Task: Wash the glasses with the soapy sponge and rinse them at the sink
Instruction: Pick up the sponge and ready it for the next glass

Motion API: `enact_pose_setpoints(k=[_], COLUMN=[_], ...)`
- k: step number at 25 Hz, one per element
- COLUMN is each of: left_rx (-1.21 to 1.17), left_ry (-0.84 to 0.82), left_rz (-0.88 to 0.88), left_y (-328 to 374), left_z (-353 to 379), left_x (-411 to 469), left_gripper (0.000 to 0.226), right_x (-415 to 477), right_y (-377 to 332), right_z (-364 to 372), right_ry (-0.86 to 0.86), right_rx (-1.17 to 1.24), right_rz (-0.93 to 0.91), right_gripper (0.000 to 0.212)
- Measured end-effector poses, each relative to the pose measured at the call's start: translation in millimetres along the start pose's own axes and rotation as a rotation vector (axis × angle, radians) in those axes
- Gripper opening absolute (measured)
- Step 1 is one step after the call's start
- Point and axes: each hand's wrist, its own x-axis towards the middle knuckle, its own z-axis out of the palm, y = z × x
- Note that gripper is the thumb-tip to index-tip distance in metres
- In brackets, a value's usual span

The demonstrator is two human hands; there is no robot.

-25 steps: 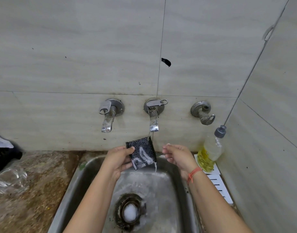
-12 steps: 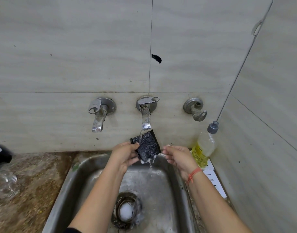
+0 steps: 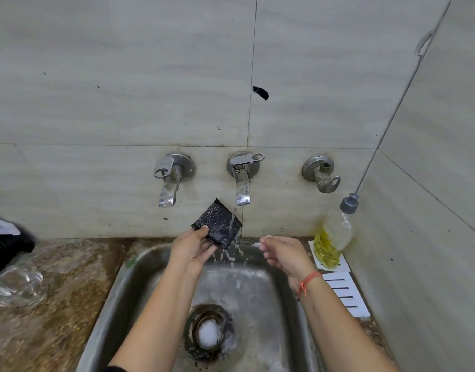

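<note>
Soft, wet, probably slippery sponge (image 3: 217,224), up under the running middle tap (image 3: 243,183) at the far side of the sink (image 3: 118,280). Pinched at its near left corner by thumb and fingers of the left hand (image 3: 193,248), forearm stretched forward. Right hand (image 3: 284,253) just right of the stream, loosely curled, holding nothing. Blurred, fragile-looking glass (image 3: 16,283) on the left; best gripped round the body.

Three taps (image 3: 241,181), two hands (image 3: 193,251) (image 3: 287,255), one sponge (image 3: 217,224), one sink (image 3: 118,277), one bottle (image 3: 333,237).

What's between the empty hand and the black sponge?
Only water from the middle tap, splashing off the sponge short of the right hand; the head view shows it.
</note>
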Motion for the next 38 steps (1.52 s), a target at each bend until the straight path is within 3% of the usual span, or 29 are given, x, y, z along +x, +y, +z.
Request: enact_pose_setpoints(k=[7,12,15,20,24,28,31,35,38], left_rx=[-0.058,0.043,0.075,0.086,0.087,0.099,0.11,0.111,0.11], left_ry=[0.042,0.119,0.166,0.15,0.121,0.092,0.065,0.015,-0.015], left_rz=[-0.057,0.034,0.08,0.079,0.075,0.061,0.052,0.075,0.087], left_y=[4,9,10,10,8,8,5,4,2], left_z=[-21,-46,-55,-55,-45,-33,-24,-12,-6], left_x=[-3,-9,-13,-17,-19,-20,-19,-23,-27], left_gripper=[0.008,0.012,0.013,0.01,0.007,0.007,0.006,0.006,0.017], right_x=[-1,-2,-4,-1,-11,-14,-24,-34,-33], right_y=[-4,-16,-22,-41,-62,-87,-109,-150,-170], right_z=[14,50,70,72,67,50,29,17,28], right_ry=[-0.039,-0.239,-0.265,-0.141,-0.316,-0.385,-0.361,-0.111,-0.05], right_rx=[-0.035,-0.073,-0.181,-0.294,-0.35,-0.454,-0.371,-0.128,-0.119], right_rz=[0.004,0.028,-0.009,-0.059,0.076,0.062,0.007,-0.258,-0.373], right_gripper=[0.01,0.011,0.005,0.026,0.032,0.032,0.038,0.029,0.033])
